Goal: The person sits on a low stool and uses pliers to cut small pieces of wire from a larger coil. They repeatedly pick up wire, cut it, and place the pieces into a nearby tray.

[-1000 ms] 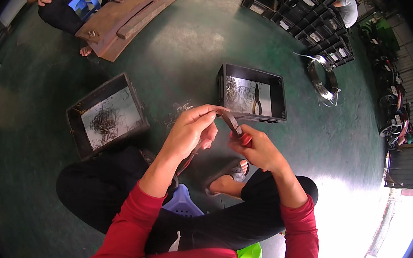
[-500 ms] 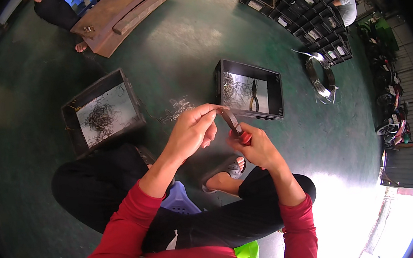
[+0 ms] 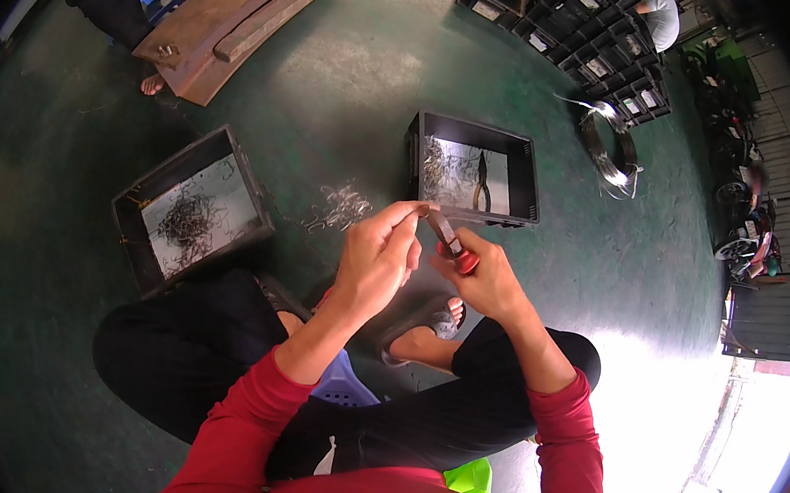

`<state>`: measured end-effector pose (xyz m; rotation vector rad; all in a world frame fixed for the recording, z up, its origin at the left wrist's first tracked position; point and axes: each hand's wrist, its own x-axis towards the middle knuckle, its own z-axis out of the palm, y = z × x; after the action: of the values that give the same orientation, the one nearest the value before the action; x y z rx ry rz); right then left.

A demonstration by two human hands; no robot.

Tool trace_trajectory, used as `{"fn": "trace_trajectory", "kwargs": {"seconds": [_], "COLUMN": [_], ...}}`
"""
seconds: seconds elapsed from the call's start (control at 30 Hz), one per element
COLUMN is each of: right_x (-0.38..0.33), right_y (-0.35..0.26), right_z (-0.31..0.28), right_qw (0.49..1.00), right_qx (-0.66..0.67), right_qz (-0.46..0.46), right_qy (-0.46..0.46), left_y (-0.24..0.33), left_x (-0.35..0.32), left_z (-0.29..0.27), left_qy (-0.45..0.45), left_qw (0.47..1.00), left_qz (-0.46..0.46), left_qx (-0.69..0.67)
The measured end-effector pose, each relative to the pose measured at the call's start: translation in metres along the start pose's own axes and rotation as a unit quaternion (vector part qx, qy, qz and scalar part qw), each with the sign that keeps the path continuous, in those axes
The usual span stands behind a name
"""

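My right hand (image 3: 491, 280) is wrapped round the red handles of a pair of pliers (image 3: 444, 229), whose metal jaws point up and left. My left hand (image 3: 377, 260) is closed, thumb and forefinger pinched right at the jaw tips. Whatever is in that pinch is too small to make out. Just beyond the hands, a black crate (image 3: 521, 153) holds bent wire pieces and another pair of pliers (image 3: 481, 183). Several loose wire pieces (image 3: 339, 208) lie on the floor beyond my left hand.
A second black crate (image 3: 257, 191) with a wire heap stands at the left. A wire coil (image 3: 606, 145) lies right, near stacked black crates (image 3: 599, 46) and a person (image 3: 661, 19). Far left are a brown board (image 3: 232, 34) and another person's leg (image 3: 114, 15).
My left hand has turned slightly and shifted a little to the right, still at the jaw tips. The pliers stay in my right hand, almost unmoved.
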<state>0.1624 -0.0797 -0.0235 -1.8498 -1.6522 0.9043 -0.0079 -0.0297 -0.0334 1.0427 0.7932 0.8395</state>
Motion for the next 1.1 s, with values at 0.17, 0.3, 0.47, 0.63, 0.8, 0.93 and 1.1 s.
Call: {"fn": "trace_trajectory", "kwargs": {"seconds": [0.17, 0.3, 0.47, 0.63, 0.8, 0.93, 1.1], "right_x": [0.001, 0.001, 0.008, 0.013, 0.006, -0.008, -0.020], "right_y": [0.000, 0.001, -0.001, 0.010, 0.012, 0.010, 0.023], "right_z": [0.002, 0.006, -0.015, -0.035, -0.083, -0.107, -0.119], "right_qw": [1.000, 0.999, 0.997, 0.988, 0.985, 0.986, 0.988], "right_qx": [-0.004, -0.008, 0.001, 0.015, -0.069, -0.055, -0.077], "right_qz": [0.003, 0.005, 0.047, 0.076, 0.131, 0.151, 0.134], "right_qy": [0.008, 0.030, -0.061, -0.135, -0.086, -0.055, -0.004], "left_y": [-0.005, -0.005, -0.005, 0.000, -0.007, -0.015, -0.043], "left_x": [0.000, -0.002, 0.009, 0.021, 0.026, 0.039, 0.090], "left_z": [0.003, 0.006, -0.004, -0.032, -0.033, -0.030, -0.004], "left_qy": [0.014, 0.022, -0.039, -0.078, -0.031, -0.024, -0.052], "left_qw": [1.000, 1.000, 0.999, 0.996, 0.995, 0.989, 0.991], "left_qz": [0.014, 0.007, 0.009, -0.027, -0.085, -0.133, -0.115], "left_qx": [0.005, -0.003, -0.022, 0.040, -0.031, -0.054, 0.049]}}
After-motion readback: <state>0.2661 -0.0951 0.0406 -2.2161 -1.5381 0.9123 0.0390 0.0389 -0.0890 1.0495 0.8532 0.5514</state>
